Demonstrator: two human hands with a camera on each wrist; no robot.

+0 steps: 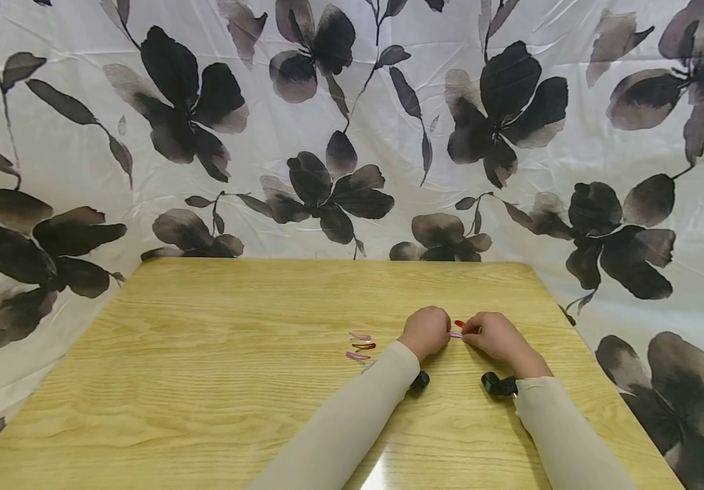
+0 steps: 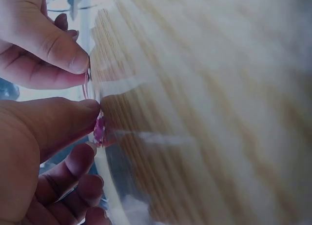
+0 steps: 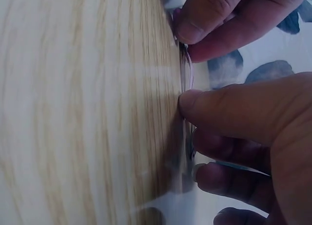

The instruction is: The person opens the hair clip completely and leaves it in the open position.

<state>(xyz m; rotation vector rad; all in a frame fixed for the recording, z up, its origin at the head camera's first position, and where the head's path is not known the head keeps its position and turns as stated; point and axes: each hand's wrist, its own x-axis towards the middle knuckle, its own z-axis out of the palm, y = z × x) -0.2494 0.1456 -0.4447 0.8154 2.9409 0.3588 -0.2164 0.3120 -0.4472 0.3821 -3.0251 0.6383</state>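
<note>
On the right half of the worktop [image 1: 205, 415], nearer its far edge: two bare hands come close together over a purple hair clip [image 1: 455, 334], held between them.
Left hand [image 1: 428, 331]: thumb and finger pinch the clip's left end; in the left wrist view, the remaining fingers curl loosely.
Right hand [image 1: 500, 338]: thumb and finger pinch the clip toward its other end, a slim metal arm showing between the two grips.
Red clip [image 1: 459, 323]: just beyond the purple one, on its far-edge side, partly hidden by the right hand; whether they touch cannot be told.
Clips near mid-worktop: pink clip [image 1: 361, 336], brown clip [image 1: 369, 346] and lilac clip [image 1: 357, 356] lie in a short column running from far edge toward near.
Backdrop: floral cloth [image 1: 413, 163] hangs behind the far edge.
Wrists: pale sleeves [image 1: 342, 415], dark cameras [image 1: 493, 384].
</note>
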